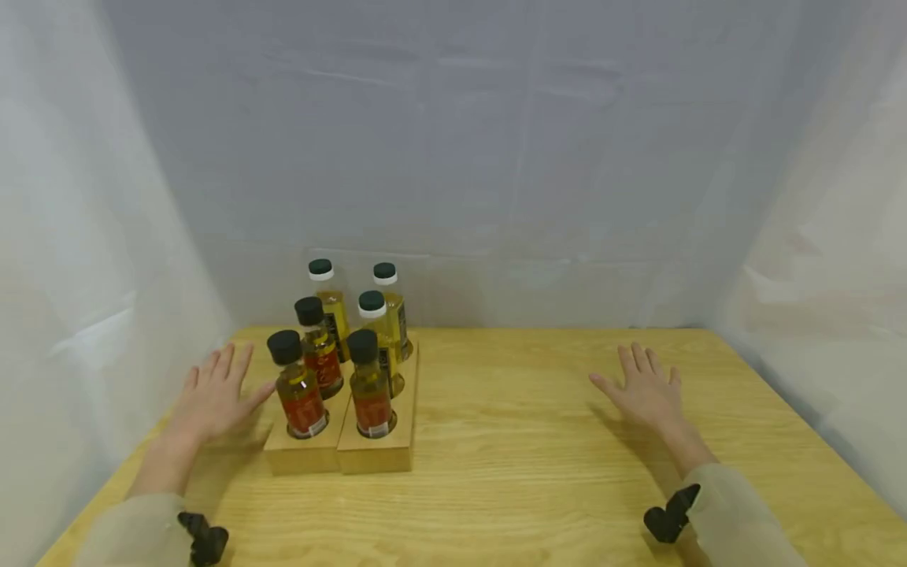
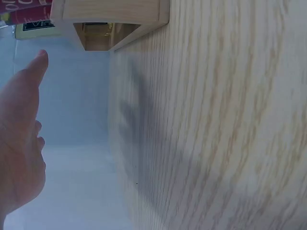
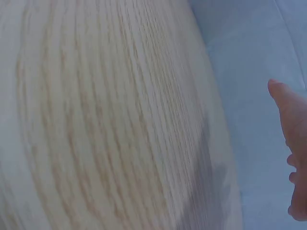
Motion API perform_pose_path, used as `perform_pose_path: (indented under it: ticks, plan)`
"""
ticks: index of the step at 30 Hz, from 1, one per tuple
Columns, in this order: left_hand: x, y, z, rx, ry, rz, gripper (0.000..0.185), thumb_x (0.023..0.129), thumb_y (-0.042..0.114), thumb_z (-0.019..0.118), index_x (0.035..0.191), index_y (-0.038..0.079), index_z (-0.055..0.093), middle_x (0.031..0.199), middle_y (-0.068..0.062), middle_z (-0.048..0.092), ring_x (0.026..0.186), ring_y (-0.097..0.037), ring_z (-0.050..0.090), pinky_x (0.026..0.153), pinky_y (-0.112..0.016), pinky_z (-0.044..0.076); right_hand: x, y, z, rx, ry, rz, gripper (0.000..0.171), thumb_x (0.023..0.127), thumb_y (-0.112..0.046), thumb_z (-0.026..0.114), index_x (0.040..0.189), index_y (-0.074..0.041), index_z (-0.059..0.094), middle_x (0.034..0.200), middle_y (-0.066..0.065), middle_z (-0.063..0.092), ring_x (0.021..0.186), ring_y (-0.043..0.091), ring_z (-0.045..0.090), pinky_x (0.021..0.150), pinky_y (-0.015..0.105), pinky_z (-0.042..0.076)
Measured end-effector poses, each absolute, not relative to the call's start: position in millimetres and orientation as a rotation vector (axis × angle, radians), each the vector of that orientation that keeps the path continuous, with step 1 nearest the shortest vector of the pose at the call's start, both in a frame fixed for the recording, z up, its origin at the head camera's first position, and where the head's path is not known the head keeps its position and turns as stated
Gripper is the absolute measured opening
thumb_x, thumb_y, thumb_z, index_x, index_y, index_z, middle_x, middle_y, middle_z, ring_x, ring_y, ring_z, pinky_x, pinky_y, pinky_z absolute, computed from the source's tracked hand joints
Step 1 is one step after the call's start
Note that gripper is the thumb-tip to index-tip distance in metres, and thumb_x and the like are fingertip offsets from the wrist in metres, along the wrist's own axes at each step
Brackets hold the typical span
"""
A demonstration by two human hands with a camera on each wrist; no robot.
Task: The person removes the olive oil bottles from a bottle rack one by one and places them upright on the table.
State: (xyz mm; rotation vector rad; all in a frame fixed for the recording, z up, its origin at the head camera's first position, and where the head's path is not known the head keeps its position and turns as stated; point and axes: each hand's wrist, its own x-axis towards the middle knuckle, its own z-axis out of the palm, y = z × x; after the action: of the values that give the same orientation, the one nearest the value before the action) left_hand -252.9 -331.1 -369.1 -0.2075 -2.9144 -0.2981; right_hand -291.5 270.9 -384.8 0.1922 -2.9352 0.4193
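Note:
Two wooden blocks (image 1: 374, 451) stand side by side on the wooden table (image 1: 510, 441), left of centre, holding several small bottles. The front bottles (image 1: 301, 386) have black caps and red labels; those behind (image 1: 386, 311) hold yellow liquid under white collars. My left hand (image 1: 216, 394) lies flat with fingers spread just left of the blocks, thumb close to the front bottle. In the left wrist view the left hand (image 2: 21, 143) shows with the block's underside (image 2: 103, 33) ahead. My right hand (image 1: 645, 386) lies flat and spread on the table's right side, holding nothing. The right wrist view catches only the right hand's edge (image 3: 292, 143).
White cloth walls (image 1: 496, 157) close in the table at the back and both sides. Black wrist mounts (image 1: 669, 516) sit at my sleeves near the table's front edge.

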Motion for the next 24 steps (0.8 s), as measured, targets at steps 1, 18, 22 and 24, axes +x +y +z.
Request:
perform_pose_path:
  ticks: [1,18,22,24]
  plan:
    - [-253.4,-331.7,-368.4,-0.205,-2.913,-0.309,0.084,0.095,0.055,0.033,0.146,-0.004,0.002,0.144,-0.038,0.002,0.130,-0.055,0.003,0.101,-0.068,-0.001,-291.7,270.4,-384.5,0.198,-2.924,0.428,0.093,0.088,-0.067,0.036,0.146,0.003,0.016,0.148,0.030,0.010,0.134,0.049,0.006,0.098,0.072,0.000]
    - [-231.0,-335.3,-338.6,-0.159,-2.902,-0.933,0.087,0.097,0.046,0.038,0.141,-0.004,-0.018,0.141,-0.041,0.008,0.123,-0.060,0.018,0.093,-0.071,0.021,-293.4,238.5,-370.0,0.309,-2.708,1.144,0.084,0.091,-0.045,0.053,0.143,0.010,0.017,0.144,0.032,0.022,0.130,0.048,0.022,0.102,0.061,0.024]
    - [-223.9,-336.0,-335.5,-0.140,-2.916,-0.977,0.085,0.097,0.047,0.036,0.143,0.000,-0.019,0.141,-0.040,0.013,0.122,-0.060,0.021,0.091,-0.071,0.026,-292.6,222.6,-367.8,0.366,-2.688,1.249,0.080,0.092,-0.043,0.053,0.144,0.008,0.018,0.145,0.030,0.023,0.131,0.045,0.024,0.102,0.059,0.027]
    - [-220.6,-336.6,-335.9,-0.148,-2.922,-0.992,0.083,0.098,0.046,0.036,0.143,0.000,-0.017,0.141,-0.040,0.016,0.121,-0.061,0.021,0.089,-0.071,0.027,-292.6,213.1,-367.9,0.398,-2.682,1.288,0.080,0.092,-0.042,0.054,0.144,0.007,0.019,0.146,0.029,0.024,0.132,0.043,0.025,0.103,0.057,0.028]
